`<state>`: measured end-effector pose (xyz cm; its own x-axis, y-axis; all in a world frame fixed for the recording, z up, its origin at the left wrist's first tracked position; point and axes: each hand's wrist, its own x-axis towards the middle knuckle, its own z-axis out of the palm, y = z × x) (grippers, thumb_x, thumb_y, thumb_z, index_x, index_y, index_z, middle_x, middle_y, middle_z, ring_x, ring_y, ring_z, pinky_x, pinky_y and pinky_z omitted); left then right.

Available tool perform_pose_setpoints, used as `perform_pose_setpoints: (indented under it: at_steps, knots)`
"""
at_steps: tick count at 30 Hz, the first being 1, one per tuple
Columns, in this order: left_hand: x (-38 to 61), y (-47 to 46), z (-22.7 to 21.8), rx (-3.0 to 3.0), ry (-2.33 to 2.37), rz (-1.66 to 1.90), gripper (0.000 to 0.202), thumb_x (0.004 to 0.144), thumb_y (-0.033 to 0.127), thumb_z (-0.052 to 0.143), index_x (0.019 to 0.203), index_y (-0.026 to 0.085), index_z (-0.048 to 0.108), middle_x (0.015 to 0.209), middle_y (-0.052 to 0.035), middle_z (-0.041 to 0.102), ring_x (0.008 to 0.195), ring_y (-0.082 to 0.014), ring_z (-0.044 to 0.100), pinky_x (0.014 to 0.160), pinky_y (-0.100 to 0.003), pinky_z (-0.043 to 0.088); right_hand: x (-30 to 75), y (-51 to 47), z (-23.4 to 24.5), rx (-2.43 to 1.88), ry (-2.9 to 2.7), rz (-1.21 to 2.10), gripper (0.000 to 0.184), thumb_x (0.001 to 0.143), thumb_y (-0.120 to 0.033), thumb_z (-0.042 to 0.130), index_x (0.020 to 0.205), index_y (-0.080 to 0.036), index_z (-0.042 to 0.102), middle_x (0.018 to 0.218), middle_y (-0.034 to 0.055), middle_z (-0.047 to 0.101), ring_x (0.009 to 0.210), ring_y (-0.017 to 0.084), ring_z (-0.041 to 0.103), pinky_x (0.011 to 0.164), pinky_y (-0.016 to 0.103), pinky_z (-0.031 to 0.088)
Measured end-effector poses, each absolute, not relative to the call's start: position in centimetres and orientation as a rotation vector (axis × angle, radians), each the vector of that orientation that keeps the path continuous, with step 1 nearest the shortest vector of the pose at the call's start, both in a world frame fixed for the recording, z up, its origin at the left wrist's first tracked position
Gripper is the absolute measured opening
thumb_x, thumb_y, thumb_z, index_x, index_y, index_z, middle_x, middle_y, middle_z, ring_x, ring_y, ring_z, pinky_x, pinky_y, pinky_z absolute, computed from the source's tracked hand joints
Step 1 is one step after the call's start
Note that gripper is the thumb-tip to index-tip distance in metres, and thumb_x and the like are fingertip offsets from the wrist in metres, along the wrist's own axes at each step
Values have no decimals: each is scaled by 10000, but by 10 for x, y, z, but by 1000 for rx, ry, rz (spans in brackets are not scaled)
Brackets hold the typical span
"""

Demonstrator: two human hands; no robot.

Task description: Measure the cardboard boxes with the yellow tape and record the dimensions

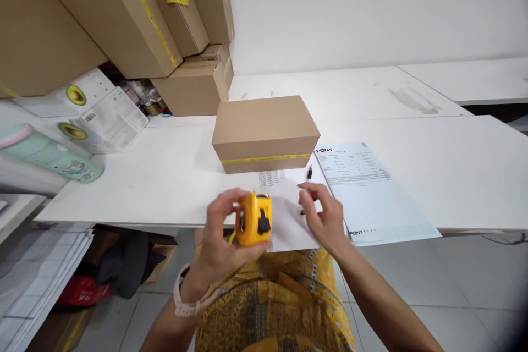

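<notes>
My left hand [218, 242] is closed round a yellow tape measure [253, 219], held up in front of the table's near edge. My right hand [324, 214] is beside it to the right, fingers curled in a loose pinch over a white sheet [289, 220]; I cannot make out anything in them. A small closed cardboard box [264, 132] with a yellow tape band stands on the white table [173, 176] just beyond both hands. A black pen [309, 172] lies next to the box's right end.
A pale blue printed form [371, 192] lies to the right of the white sheet. Larger cardboard boxes [124, 16] are stacked at the back left, with white avocado-print packages [82, 99] and a green bottle [53, 157] below them. A second table [474, 80] stands at the far right.
</notes>
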<state>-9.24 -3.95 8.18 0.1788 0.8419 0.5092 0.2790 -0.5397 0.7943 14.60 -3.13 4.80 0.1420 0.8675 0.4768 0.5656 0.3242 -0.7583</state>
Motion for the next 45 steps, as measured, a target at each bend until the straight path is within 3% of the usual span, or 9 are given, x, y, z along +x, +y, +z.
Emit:
perform_pose_setpoints:
  at_steps: [9, 19, 23, 27, 33, 37, 40, 42, 45]
  knots:
    - [-52, 122, 178, 2750, 1047, 1225, 462, 970, 325, 647, 1386, 166, 522, 1393, -125, 567, 1343, -320, 558, 1081, -527, 506, 167, 10, 0, -2080, -1597, 171, 458, 970, -603, 506, 1148, -193, 604, 910, 119, 747, 896, 309, 698, 623, 326, 382]
    - [-29, 169, 140, 2739, 1216, 946, 439, 967, 278, 605, 1396, 192, 569, 1485, -125, 581, 1443, -338, 473, 1200, -578, 378, 182, 14, 16, -2089, -1759, 282, 383, 949, -208, 450, 1263, -148, 660, 837, 101, 764, 675, 246, 674, 624, 333, 427]
    - [-43, 125, 98, 2808, 946, 1293, 297, 998, 256, 546, 1268, 193, 651, 1304, -115, 705, 1299, -279, 620, 1147, -510, 452, 193, -7, 18, -1810, -1414, 606, 347, 927, -270, 496, 1144, -174, 749, 699, 48, 730, 616, 226, 662, 629, 362, 507]
    - [-65, 86, 39, 2734, 777, 1021, 214, 1004, 250, 531, 1104, 197, 712, 1046, -85, 778, 999, -223, 734, 946, -415, 592, 202, -45, 30, -1384, -1114, 942, 250, 948, -409, 596, 1021, -259, 782, 871, 63, 797, 760, 245, 747, 724, 428, 610]
    - [-80, 64, 0, 2673, 889, 348, 479, 1016, 388, 555, 1439, 164, 568, 1626, -167, 458, 1561, -312, 352, 1287, -579, 250, 186, -64, 44, -1225, -1133, 946, 261, 816, -472, 823, 904, -278, 672, 803, 35, 745, 714, 211, 690, 647, 365, 567]
    - [-77, 51, 1, 2664, 978, 277, 577, 1037, 448, 531, 1538, 168, 473, 1693, -165, 342, 1619, -334, 185, 1298, -637, 102, 161, -44, 27, -1220, -1051, 971, 432, 905, -639, 667, 758, -254, 537, 613, -23, 583, 569, 150, 551, 587, 314, 475]
    - [-77, 46, 3, 2645, 990, 284, 562, 1036, 475, 534, 1530, 209, 501, 1706, -149, 319, 1621, -346, 168, 1287, -665, 90, 148, -22, 17, -1211, -985, 1118, 532, 951, -756, 476, 978, -250, 636, 752, 28, 699, 717, 188, 660, 722, 361, 538]
    - [-77, 47, 4, 2623, 982, 297, 533, 1028, 479, 556, 1500, 232, 542, 1705, -135, 327, 1616, -342, 194, 1288, -659, 99, 144, -6, 13, -1203, -995, 1226, 579, 903, -757, 565, 1150, -241, 658, 965, 77, 766, 911, 222, 716, 841, 396, 560]
    - [-79, 50, 6, 2596, 969, 317, 498, 1018, 479, 581, 1454, 239, 591, 1695, -125, 353, 1607, -341, 228, 1291, -650, 116, 143, 17, 10, -1314, -1028, 1245, 478, 796, -621, 779, 1058, -231, 695, 978, 62, 762, 873, 205, 701, 791, 360, 560]
